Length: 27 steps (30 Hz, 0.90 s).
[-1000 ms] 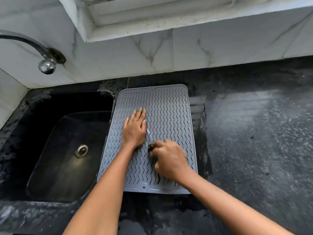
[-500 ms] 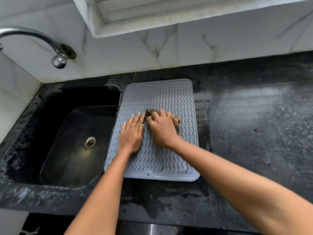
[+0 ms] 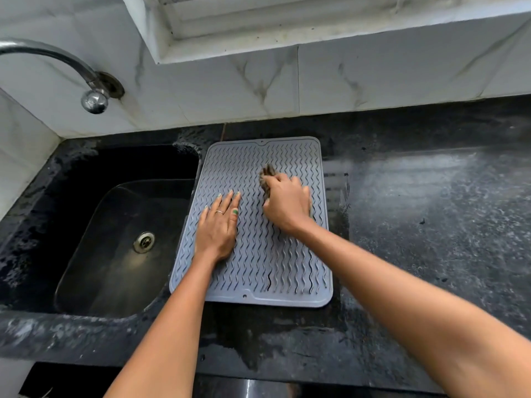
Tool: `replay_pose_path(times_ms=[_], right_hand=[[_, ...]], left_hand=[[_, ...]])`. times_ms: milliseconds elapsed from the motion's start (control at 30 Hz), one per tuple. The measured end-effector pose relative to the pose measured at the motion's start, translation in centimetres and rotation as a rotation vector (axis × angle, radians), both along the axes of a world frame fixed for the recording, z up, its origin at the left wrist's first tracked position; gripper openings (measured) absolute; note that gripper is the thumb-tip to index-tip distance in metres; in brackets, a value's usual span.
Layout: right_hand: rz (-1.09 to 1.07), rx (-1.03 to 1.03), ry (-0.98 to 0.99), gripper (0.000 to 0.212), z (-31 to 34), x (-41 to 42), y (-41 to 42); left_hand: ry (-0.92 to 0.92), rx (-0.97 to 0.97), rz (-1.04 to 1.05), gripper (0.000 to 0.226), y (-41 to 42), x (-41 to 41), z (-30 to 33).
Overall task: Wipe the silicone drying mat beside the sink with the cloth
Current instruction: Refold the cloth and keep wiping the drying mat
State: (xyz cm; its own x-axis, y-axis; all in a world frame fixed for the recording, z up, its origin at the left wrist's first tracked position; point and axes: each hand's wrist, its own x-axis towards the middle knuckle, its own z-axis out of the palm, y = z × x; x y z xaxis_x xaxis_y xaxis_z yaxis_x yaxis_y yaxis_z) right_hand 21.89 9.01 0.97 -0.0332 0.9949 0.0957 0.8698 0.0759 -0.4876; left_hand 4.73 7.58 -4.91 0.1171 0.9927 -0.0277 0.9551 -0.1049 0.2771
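Observation:
A grey silicone drying mat (image 3: 260, 271) with wavy ridges lies flat on the black counter, just right of the sink. My left hand (image 3: 217, 229) rests palm down on the mat's left half, fingers spread, a ring on one finger. My right hand (image 3: 287, 203) is closed over a small dark, bunched cloth (image 3: 266, 175) and presses it onto the mat's upper right part. Only the cloth's front end shows beyond my fingers.
A dark sink (image 3: 120, 225) with a metal drain (image 3: 144, 241) sits left of the mat. A chrome tap (image 3: 92, 96) curves out of the marble wall above it. Wet black counter (image 3: 431, 225) stretches to the right. A window sill juts out overhead.
My right hand has carried the cloth from the mat's lower middle up and over to the upper right. My left hand stays flat on the mat. The camera has tilted.

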Motion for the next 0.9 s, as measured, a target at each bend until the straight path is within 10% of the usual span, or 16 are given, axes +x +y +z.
replay_pose_path(times_ms=[133, 533, 900], right_hand=[[0.150, 0.021, -0.286, 0.026, -1.6, -0.5, 0.5], [0.361, -0.278, -0.007, 0.023, 3.1, 0.2, -10.2], [0.256, 0.158, -0.181, 0.031, -2.6, 0.0, -6.9]], left_hand=[[0.020, 0.016, 0.000, 0.056, 0.2, 0.0, -0.2], [0.047, -0.020, 0.015, 0.054, 0.1, 0.5, 0.3], [0.029, 0.014, 0.109, 0.054, -3.7, 2.8, 0.0]])
